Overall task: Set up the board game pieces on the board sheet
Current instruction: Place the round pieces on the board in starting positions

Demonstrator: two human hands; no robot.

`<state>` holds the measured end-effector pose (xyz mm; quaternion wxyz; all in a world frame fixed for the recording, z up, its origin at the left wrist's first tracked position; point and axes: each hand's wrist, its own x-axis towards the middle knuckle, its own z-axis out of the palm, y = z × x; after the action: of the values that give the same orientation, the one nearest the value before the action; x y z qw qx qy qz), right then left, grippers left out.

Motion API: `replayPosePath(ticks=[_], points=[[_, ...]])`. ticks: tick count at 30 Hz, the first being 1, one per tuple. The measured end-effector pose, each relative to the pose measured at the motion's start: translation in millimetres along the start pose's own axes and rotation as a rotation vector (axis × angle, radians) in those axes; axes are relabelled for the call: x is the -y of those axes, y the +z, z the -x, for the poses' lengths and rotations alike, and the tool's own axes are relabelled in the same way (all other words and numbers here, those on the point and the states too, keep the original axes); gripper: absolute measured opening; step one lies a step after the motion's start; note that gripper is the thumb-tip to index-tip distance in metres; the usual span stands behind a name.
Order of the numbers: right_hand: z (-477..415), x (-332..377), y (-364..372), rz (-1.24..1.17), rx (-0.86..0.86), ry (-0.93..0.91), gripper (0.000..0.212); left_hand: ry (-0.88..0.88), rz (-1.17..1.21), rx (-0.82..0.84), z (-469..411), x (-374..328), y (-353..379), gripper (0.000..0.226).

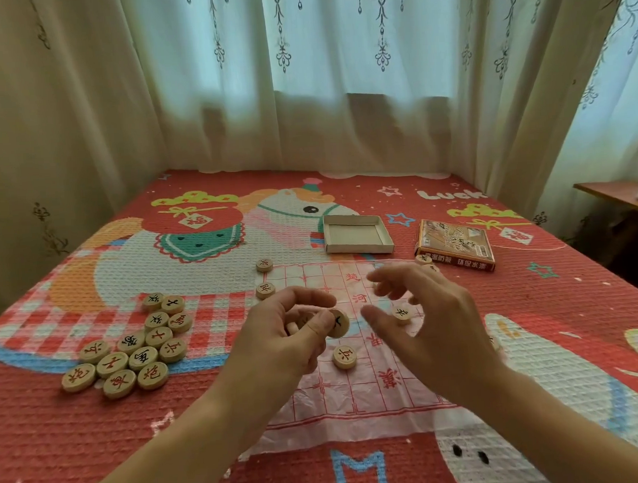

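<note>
A thin plastic board sheet point(356, 388) with a red grid lies on the bed. My left hand point(286, 336) hovers over it and grips several round wooden pieces, one of them point(338, 323) pinched at the fingertips. My right hand point(427, 320) is just to the right, fingers spread and empty, above the sheet. A few pieces lie on the sheet: one point(344, 356) below my left hand, one point(402, 313) under my right fingers, two at the far left edge point(265, 290), point(264, 264). A pile of several pieces point(130, 350) sits left of the sheet.
An open, shallow cardboard tray point(357, 235) lies beyond the sheet. The printed box lid point(456, 244) is to its right, with a piece or two point(423, 260) beside it. Curtains close in the bed at the back and sides. A wooden shelf point(621, 195) stands far right.
</note>
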<state>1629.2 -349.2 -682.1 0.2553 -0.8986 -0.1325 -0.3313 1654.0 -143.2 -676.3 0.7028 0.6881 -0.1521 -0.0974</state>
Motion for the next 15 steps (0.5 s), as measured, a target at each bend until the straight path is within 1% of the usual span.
replayPosePath(ticks=[3, 4, 6, 8, 10, 12, 14, 15], points=[[5, 17, 0, -0.077, 0.037, -0.077, 0.044, 0.028, -0.011, -0.001, 1, 0, 0, 0.005], [6, 20, 0, -0.092, 0.053, -0.097, 0.047, 0.035, -0.020, -0.007, 1, 0, 0, 0.006], [8, 22, 2, -0.098, 0.070, -0.128, 0.051, 0.039, -0.030, -0.008, 1, 0, 1, 0.016], [8, 21, 5, -0.091, 0.055, -0.149, 0.047, 0.036, -0.025, 0.006, 2, 0, 1, 0.028], [9, 20, 7, -0.089, 0.036, -0.174, 0.038, 0.034, -0.031, 0.022, 3, -1, 2, 0.033], [10, 18, 8, -0.092, 0.035, -0.178, 0.032, 0.034, -0.044, 0.018, 4, -2, 3, 0.026], [10, 17, 8, -0.093, 0.035, -0.153, 0.031, 0.003, -0.012, -0.006, 4, -3, 4, 0.014], [10, 17, 8, -0.093, 0.032, -0.139, 0.031, -0.023, 0.023, -0.016, 3, -3, 4, 0.012]])
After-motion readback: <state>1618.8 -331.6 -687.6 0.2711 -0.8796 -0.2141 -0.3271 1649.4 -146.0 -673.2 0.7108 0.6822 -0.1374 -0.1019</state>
